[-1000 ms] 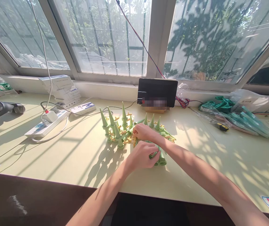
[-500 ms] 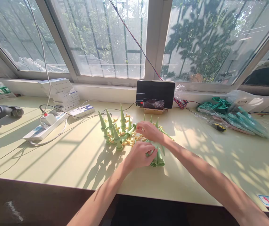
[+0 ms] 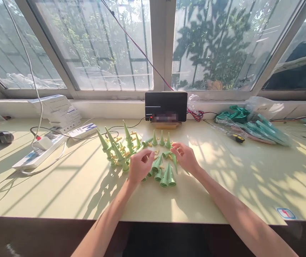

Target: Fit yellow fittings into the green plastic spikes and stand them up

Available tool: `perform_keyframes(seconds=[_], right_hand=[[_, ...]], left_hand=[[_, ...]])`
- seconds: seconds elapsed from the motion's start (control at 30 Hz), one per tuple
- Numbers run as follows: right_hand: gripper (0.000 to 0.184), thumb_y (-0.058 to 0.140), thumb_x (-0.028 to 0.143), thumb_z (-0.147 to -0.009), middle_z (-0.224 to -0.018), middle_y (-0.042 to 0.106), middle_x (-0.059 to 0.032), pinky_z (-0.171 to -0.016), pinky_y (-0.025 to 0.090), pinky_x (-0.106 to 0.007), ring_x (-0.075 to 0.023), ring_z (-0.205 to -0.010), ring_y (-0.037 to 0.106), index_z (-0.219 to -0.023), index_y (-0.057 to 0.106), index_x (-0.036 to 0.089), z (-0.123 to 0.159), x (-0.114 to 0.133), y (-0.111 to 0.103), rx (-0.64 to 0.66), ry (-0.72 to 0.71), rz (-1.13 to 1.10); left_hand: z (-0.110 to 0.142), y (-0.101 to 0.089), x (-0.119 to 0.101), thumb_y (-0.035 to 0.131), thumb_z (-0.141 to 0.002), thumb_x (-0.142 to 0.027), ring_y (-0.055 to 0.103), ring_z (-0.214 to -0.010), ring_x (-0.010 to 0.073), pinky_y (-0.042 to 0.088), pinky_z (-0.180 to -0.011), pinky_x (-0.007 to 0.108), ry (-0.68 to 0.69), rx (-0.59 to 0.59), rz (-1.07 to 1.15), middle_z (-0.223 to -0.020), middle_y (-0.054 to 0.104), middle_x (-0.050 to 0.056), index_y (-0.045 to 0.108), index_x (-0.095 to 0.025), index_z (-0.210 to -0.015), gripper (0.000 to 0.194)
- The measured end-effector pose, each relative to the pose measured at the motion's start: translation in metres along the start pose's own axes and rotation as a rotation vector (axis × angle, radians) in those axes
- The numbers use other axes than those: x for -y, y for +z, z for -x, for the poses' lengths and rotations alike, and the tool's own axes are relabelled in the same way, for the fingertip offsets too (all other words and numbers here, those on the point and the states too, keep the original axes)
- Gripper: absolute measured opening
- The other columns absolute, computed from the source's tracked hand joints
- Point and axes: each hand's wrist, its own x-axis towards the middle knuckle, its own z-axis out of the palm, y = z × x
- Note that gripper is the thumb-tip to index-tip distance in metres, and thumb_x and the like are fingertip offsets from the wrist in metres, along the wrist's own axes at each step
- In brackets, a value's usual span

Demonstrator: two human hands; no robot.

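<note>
My left hand (image 3: 141, 165) is closed, thumb and fingers together, beside a group of standing green cone-shaped spikes with yellow valves (image 3: 119, 153). What it holds, if anything, is hidden. My right hand (image 3: 186, 157) is curled at the right of the pile, fingertips pinched close to an upright green spike (image 3: 168, 141) and a slanting green spike (image 3: 174, 162). Whether it grips either one is unclear. Between the hands, several green spikes lie with open round ends toward me, among them a front pair of hollow cones (image 3: 167, 175). Small yellow valve pieces show among them.
A black tablet (image 3: 166, 103) stands on a cardboard support at the back. On the left are a white power strip (image 3: 39, 153), cables and white boxes (image 3: 58, 109). Green plastic packaging (image 3: 265, 130) and a yellow-black tool (image 3: 237, 138) lie right.
My hands have moved apart: the left shifted left, the right moved right and off the middle of the pile. More lying spikes now show between them. The whole view has shifted slightly.
</note>
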Motion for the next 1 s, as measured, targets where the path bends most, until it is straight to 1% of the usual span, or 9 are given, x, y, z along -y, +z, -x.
perform_keyframes(seconds=[0.07, 0.13, 0.27, 0.37, 0.47, 0.6, 0.77, 0.87, 1.0], right_hand=[[0.022, 0.05, 0.037, -0.093, -0.087, 0.065, -0.0033, -0.057, 0.041, -0.024, -0.012, -0.062, 0.053, -0.096, 0.064, 0.02, -0.0003, -0.0003, 0.0009, 0.009, -0.039, 0.021], [0.024, 0.049, 0.036, -0.094, -0.088, 0.066, -0.0035, -0.059, 0.041, -0.024, -0.0121, -0.064, 0.052, -0.091, 0.066, 0.02, -0.0002, 0.0006, 0.0011, 0.02, -0.075, 0.042], [0.024, 0.05, 0.036, -0.094, -0.084, 0.066, -0.0034, -0.061, 0.042, -0.025, -0.0126, -0.064, 0.051, -0.087, 0.067, 0.02, 0.0009, 0.0025, 0.0007, 0.019, -0.09, 0.059], [0.024, 0.051, 0.035, -0.093, -0.086, 0.066, -0.0047, -0.061, 0.044, -0.026, -0.0132, -0.063, 0.053, -0.092, 0.068, 0.019, 0.0016, 0.0023, 0.0014, 0.012, -0.081, 0.057], [0.025, 0.051, 0.036, -0.092, -0.09, 0.068, -0.0066, -0.061, 0.046, -0.027, -0.0135, -0.063, 0.055, -0.098, 0.067, 0.018, 0.0021, 0.001, 0.0029, 0.01, -0.074, 0.048], [0.023, 0.052, 0.033, -0.091, -0.095, 0.069, -0.0076, -0.061, 0.047, -0.027, -0.0137, -0.064, 0.058, -0.099, 0.068, 0.018, 0.0028, -0.0015, 0.0055, 0.013, -0.067, 0.036], [0.02, 0.054, 0.03, -0.09, -0.097, 0.07, -0.0058, -0.061, 0.047, -0.027, -0.0131, -0.065, 0.059, -0.098, 0.068, 0.019, 0.0041, -0.0045, 0.0087, 0.016, -0.066, 0.024], [0.02, 0.053, 0.031, -0.09, -0.095, 0.07, -0.0054, -0.06, 0.047, -0.026, -0.0129, -0.065, 0.058, -0.097, 0.068, 0.019, 0.0046, -0.0054, 0.0099, 0.015, -0.056, 0.02], [0.022, 0.053, 0.033, -0.091, -0.091, 0.07, -0.0059, -0.059, 0.046, -0.026, -0.0138, -0.065, 0.058, -0.096, 0.068, 0.018, 0.0046, -0.0052, 0.0102, 0.016, -0.05, 0.024]], left_hand=[[-0.0027, -0.0018, 0.0025, 0.057, -0.084, -0.035, 0.043, -0.048, 0.0099, 0.037, -0.051, 0.023, -0.037, -0.008, -0.003, -0.055, 0.055, -0.002, 0.066, -0.018, -0.074, 0.021], [-0.0042, -0.0029, 0.0052, 0.058, -0.083, -0.036, 0.043, -0.05, 0.0101, 0.038, -0.052, 0.023, -0.054, 0.01, -0.018, -0.057, 0.056, -0.002, 0.066, -0.018, -0.074, 0.021], [-0.0043, -0.0028, 0.0074, 0.058, -0.083, -0.038, 0.043, -0.052, 0.0101, 0.037, -0.054, 0.023, -0.041, 0.128, -0.086, -0.058, 0.058, -0.002, 0.067, -0.019, -0.071, 0.024], [-0.0032, -0.0019, 0.0064, 0.058, -0.082, -0.041, 0.045, -0.055, 0.0103, 0.037, -0.056, 0.023, -0.003, 0.212, -0.137, -0.06, 0.06, -0.001, 0.066, -0.019, -0.069, 0.027], [-0.0017, -0.0007, 0.0057, 0.06, -0.08, -0.045, 0.047, -0.054, 0.0105, 0.037, -0.055, 0.023, 0.007, 0.255, -0.173, -0.058, 0.058, -0.001, 0.065, -0.019, -0.071, 0.028], [0.0006, 0.0013, 0.0067, 0.063, -0.077, -0.048, 0.049, -0.051, 0.0107, 0.036, -0.053, 0.023, -0.002, 0.29, -0.233, -0.052, 0.055, -0.004, 0.065, -0.02, -0.078, 0.028], [0.0033, 0.0024, 0.0091, 0.063, -0.076, -0.047, 0.051, -0.051, 0.0115, 0.038, -0.055, 0.024, 0.013, 0.338, -0.264, -0.055, 0.057, -0.005, 0.065, -0.022, -0.094, 0.032], [0.0037, 0.0026, 0.0103, 0.062, -0.077, -0.043, 0.051, -0.052, 0.0114, 0.039, -0.057, 0.024, 0.037, 0.361, -0.257, -0.058, 0.058, -0.005, 0.065, -0.022, -0.1, 0.031], [0.0035, 0.0027, 0.0099, 0.058, -0.08, -0.036, 0.048, -0.051, 0.0108, 0.038, -0.056, 0.024, 0.078, 0.381, -0.24, -0.055, 0.053, -0.005, 0.067, -0.021, -0.101, 0.027]])
